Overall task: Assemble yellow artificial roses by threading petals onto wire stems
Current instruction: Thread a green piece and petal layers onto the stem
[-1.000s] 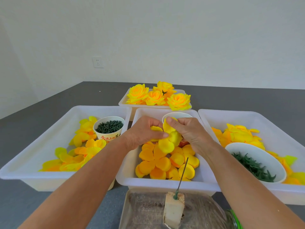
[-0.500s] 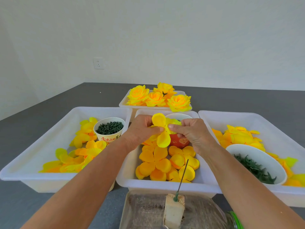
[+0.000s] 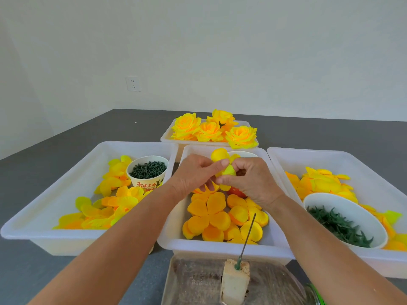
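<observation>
Both hands meet over the far end of the middle white tray (image 3: 174, 230). My left hand (image 3: 193, 172) and my right hand (image 3: 251, 179) pinch the same yellow petal piece (image 3: 228, 170), folding it between their fingertips; one lobe sticks up above the fingers. Below them the tray holds several loose orange-yellow petal pieces (image 3: 211, 214). A thin green wire stem (image 3: 247, 235) stands tilted in a pale foam block (image 3: 235, 280) near the front edge, with nothing on it.
A left tray (image 3: 55, 188) holds yellow petals and a paper cup of dark green pieces (image 3: 147, 170). The right tray (image 3: 330, 159) holds petals and a white bowl of green calyxes (image 3: 343, 221). Finished yellow roses (image 3: 211, 128) lie in a far tray. A clear tray (image 3: 198, 280) holds the foam block.
The hands lifted a petal piece out of the middle tray, raised it, and have now drawn together, folding it tighter between the fingertips.
</observation>
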Motion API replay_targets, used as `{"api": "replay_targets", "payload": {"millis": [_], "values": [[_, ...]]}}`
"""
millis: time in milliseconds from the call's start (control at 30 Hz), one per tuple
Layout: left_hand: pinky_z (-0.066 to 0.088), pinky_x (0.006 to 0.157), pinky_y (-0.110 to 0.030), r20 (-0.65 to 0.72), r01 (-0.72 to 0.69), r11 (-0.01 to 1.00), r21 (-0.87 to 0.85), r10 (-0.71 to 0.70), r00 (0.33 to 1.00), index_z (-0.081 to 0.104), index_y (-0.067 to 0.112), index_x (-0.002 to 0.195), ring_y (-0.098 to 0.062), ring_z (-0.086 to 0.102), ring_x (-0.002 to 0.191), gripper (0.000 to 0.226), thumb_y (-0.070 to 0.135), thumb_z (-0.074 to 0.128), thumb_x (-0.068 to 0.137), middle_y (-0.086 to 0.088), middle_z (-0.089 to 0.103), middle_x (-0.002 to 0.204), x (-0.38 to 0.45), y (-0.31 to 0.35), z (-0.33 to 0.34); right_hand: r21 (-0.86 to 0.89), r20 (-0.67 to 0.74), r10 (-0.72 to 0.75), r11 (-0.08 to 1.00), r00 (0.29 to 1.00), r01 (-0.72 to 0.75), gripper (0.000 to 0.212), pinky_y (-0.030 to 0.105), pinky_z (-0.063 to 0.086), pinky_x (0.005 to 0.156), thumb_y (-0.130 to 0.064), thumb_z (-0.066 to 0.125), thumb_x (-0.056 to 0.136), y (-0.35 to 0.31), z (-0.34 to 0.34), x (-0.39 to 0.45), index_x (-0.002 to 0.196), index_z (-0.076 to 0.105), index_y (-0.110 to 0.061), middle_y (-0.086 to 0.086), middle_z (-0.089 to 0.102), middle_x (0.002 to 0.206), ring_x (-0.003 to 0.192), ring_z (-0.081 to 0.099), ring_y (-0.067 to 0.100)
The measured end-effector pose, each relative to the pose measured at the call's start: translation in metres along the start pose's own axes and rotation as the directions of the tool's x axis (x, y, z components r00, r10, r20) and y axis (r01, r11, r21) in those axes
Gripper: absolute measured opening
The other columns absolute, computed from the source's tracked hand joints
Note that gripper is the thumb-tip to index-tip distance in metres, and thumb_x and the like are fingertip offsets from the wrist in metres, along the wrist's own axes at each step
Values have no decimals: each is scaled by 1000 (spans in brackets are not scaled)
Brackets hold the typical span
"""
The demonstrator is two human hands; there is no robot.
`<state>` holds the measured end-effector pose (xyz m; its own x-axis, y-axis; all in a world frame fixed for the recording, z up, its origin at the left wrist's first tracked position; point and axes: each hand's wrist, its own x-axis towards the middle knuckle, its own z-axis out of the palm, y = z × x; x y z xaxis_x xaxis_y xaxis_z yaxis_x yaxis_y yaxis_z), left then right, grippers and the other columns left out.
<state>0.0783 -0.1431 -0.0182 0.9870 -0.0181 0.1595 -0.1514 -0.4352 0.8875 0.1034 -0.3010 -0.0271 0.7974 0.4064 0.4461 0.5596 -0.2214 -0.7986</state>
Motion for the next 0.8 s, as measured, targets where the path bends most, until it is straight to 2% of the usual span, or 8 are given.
{"api": "replay_targets", "payload": {"millis": [100, 167, 233, 300, 367, 500, 667, 800], "values": [[49, 48, -21, 75, 33, 972, -234, -16, 997, 67, 9, 72, -13, 61, 51, 22, 27, 63, 84, -4, 65, 56, 1, -2, -6, 104, 54, 14, 994, 998, -19, 30, 31, 42, 57, -16, 80, 69, -3, 0, 0, 75, 65, 10, 28, 62, 69, 59, 50, 18], [54, 54, -25, 81, 51, 924, -378, -22, 996, 67, 7, 77, -13, 64, 57, 13, 16, 61, 85, -3, 68, 63, 1, -1, -10, 197, -3, 28, 980, 1000, -27, 39, 33, 44, 61, -22, 76, 70, -4, -1, 2, 78, 63, 14, 34, 61, 77, 65, 52, 23], [55, 62, -32, 73, 50, 893, -447, -19, 997, 66, 6, 83, -16, 67, 64, 8, 8, 59, 85, -3, 70, 70, 2, -1, -11, 318, -60, 74, 947, 995, -52, 38, 31, 50, 67, -29, 71, 70, -4, -4, 4, 78, 66, 8, 26, 66, 77, 68, 58, 20], [56, 65, -34, 37, 49, 896, -442, -36, 999, 67, 6, 88, -17, 67, 68, 9, 3, 58, 87, -5, 70, 77, 1, 0, -10, 435, -63, 161, 893, 985, -119, 25, 27, 53, 71, -28, 69, 70, -2, -7, 6, 79, 71, -6, 9, 71, 78, 73, 64, 16], [57, 57, -29, -35, 56, 904, -424, -78, 996, 66, 5, 89, -12, 67, 63, 11, 0, 57, 87, -5, 68, 77, 1, 1, -10, 468, -98, 228, 869, 969, -157, 16, 27, 51, 72, -26, 69, 73, 2, -9, 7, 79, 72, -11, 2, 73, 76, 73, 64, 15], [51, 47, -21, -170, 48, 930, -365, -118, 978, 60, 2, 76, -11, 61, 54, 12, -1, 58, 87, -5, 63, 65, 2, 2, -12, 458, -220, 293, 873, 930, -167, 18, 24, 50, 64, -19, 70, 79, 7, -10, 11, 74, 67, -2, 2, 68, 62, 60, 61, 8], [51, 47, -20, -165, 56, 936, -348, -120, 979, 60, 8, 73, -3, 58, 48, 16, 5, 60, 88, -6, 59, 66, 3, 2, -11, 451, -312, 313, 880, 897, -150, 21, 17, 47, 55, -18, 69, 82, 7, -11, 13, 71, 60, -2, 2, 60, 59, 51, 56, 2], [51, 48, -18, -159, 51, 946, -319, -107, 981, 61, 8, 75, -1, 57, 48, 12, 7, 61, 88, -5, 60, 68, 3, 1, -11, 489, -391, 337, 865, 857, -117, 30, 14, 43, 48, -16, 70, 82, 7, -12, 14, 59, 51, -8, -1, 55, 52, 45, 51, 0]]}}
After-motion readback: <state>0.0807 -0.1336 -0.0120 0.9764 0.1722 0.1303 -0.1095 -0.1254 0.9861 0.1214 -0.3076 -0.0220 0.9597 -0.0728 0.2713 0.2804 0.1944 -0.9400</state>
